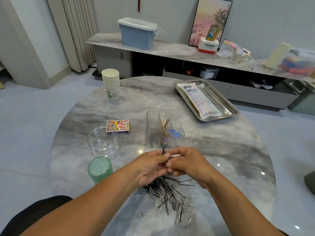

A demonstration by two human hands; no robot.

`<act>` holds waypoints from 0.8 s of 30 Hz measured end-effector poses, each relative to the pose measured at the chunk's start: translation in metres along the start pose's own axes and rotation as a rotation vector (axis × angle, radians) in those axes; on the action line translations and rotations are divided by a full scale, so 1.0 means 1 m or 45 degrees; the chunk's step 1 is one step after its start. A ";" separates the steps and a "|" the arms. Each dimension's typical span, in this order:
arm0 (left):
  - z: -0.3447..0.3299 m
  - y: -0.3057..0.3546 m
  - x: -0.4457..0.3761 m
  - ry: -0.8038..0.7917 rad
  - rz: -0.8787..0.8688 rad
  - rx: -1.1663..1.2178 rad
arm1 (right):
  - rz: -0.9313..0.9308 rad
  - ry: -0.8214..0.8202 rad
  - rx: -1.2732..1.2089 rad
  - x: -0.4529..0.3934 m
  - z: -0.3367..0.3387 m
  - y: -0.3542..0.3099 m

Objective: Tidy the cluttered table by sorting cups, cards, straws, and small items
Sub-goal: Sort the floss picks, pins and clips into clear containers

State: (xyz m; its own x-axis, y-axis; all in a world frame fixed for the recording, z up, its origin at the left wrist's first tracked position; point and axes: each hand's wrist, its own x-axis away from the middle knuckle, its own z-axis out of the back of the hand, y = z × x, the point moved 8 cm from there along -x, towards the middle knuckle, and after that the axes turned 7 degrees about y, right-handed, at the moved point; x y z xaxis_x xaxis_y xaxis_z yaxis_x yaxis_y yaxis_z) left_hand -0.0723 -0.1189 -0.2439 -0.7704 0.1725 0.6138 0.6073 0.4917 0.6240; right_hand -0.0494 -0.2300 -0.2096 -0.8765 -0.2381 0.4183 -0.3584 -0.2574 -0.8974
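both hands [167, 165] pinch hairpins [163, 151]; pile [168, 196] below

Your hands [167, 165] meet just before organizer [163, 132], pinching black hairpin bunch [163, 151] upright. Mixed pile [172, 196] of hairpins, paper clips lies nearer you. Cup stack [111, 83] upright, far left of organizer. Card box [118, 126] flat, just left.

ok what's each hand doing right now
Left hand: pinching a small bunch of thin black hairpins.
Right hand: fingers curled, pinching the same bunch.
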 end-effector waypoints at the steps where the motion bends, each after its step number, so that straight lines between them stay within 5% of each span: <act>1: 0.000 0.000 0.001 0.005 -0.012 -0.006 | 0.019 0.020 0.028 0.000 -0.001 -0.001; 7: 0.007 0.014 0.000 0.199 -0.115 0.066 | 0.142 0.154 0.131 -0.008 0.017 -0.008; 10: 0.022 0.028 0.001 0.349 -0.134 0.060 | 0.134 0.095 0.610 -0.011 0.027 0.004; 14: 0.035 0.043 0.001 0.467 -0.181 -0.359 | 0.030 -0.060 1.206 -0.011 0.013 0.033; 24: 0.051 0.044 0.000 0.494 -0.293 -1.763 | 0.146 0.103 1.496 -0.021 0.010 0.025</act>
State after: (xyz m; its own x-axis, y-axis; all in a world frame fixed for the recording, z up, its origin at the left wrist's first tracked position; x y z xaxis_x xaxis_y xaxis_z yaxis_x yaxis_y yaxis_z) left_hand -0.0552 -0.0536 -0.2407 -0.9108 -0.1420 0.3876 0.3504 -0.7625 0.5439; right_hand -0.0363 -0.2410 -0.2390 -0.9171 -0.2669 0.2960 0.2021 -0.9515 -0.2318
